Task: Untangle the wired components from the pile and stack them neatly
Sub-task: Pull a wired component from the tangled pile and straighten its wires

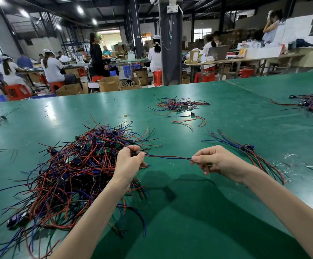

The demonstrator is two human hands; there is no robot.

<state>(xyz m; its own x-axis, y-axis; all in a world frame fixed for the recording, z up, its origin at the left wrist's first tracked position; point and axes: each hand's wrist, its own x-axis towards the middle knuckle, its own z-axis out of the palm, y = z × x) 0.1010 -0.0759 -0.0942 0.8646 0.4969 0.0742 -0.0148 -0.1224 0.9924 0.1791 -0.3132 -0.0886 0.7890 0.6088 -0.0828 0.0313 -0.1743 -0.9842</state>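
This is a factory assembly hall: long green worktables [189,212] strewn with heaps of coloured wires [73,165], rows of workers [52,69] seated on red plastic stools [17,91], cardboard boxes [109,84] on the floor, and a steel pillar [170,53] under ceiling lamps [80,9].

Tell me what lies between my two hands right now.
In the head view, a red and blue wire pair stretches from the left hand to the right hand, over the green table.

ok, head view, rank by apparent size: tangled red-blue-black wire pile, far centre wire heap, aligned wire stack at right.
1. Tangled red-blue-black wire pile
2-3. Aligned wire stack, far centre wire heap: similar; heap is farther, unranked.
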